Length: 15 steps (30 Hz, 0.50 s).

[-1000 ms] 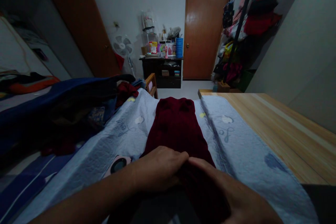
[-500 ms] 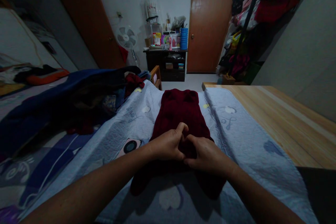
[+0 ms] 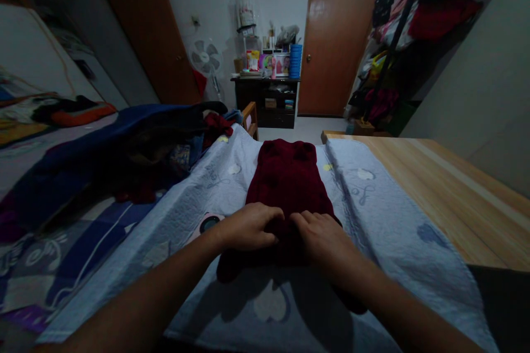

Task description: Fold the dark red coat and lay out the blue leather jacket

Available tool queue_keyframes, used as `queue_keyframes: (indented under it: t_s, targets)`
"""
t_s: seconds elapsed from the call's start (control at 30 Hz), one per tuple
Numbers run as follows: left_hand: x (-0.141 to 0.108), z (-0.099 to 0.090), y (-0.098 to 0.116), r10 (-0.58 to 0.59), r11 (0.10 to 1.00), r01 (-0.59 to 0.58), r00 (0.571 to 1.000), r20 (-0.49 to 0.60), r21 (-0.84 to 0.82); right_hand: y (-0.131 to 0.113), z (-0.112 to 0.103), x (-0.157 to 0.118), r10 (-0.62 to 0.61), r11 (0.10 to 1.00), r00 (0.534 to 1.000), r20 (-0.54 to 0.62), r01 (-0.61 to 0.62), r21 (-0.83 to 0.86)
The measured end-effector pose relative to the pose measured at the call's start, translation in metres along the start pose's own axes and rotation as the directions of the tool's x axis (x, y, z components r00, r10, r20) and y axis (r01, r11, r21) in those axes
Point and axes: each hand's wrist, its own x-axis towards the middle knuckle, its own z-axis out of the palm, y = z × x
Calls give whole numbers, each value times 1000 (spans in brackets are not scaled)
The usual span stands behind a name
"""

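A dark red knitted garment [image 3: 287,176] lies lengthwise on a light blue quilted cover [image 3: 385,231]. Its near corners spread out on either side below my hands. My left hand [image 3: 250,226] rests on the garment's lower left part, thumb and forefinger apart, with no cloth visibly pinched between them. Over the lower right part lies my right hand [image 3: 321,234], knuckles up and fingers slightly bent on the cloth; its thumb is hard to make out. A small gap separates the two hands.
A pink object with a dark round face [image 3: 209,222] lies left of the garment. Dark blue clothes [image 3: 95,143] are heaped farther left. A wooden surface [image 3: 447,176] borders the cover on the right. A fan [image 3: 206,58] and dark cabinet [image 3: 265,102] stand behind.
My hands have moved apart from their near-touching position, and their fingers have loosened. The garment's near left corner has shifted up. The view has turned slightly left.
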Motion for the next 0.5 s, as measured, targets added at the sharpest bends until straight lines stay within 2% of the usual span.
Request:
queue_keyframes:
  t_s: [0.07,0.17,0.23,0.3,0.33,0.4,0.5]
  targets:
    - [-1,3,3,14,1000,-14,1000,-22,-23,-8,8,-1,30,999,999,-26,-30,-16]
    - [0,3,4,39,997,-41,999,-28,-63,-5,16,-2,45,997,999,22,-47,69]
    - [5,-2,-2,86,988,-82,996,30,-130,1,16,-3,11,990,997,74,-21,136]
    - [15,-10,-10,170,955,-131,977,130,-267,7,13,-5,-48,984,995,91,31,178]
    - [21,-14,-15,211,931,-153,967,146,-332,8,10,-5,-75,981,993,90,58,185]
    - [39,-21,-21,258,902,-217,964,64,-372,7,4,-7,-109,980,990,85,93,174]
    - [72,-22,-27,295,937,-314,946,-135,-151,0,-6,-8,-134,982,987,94,120,143]
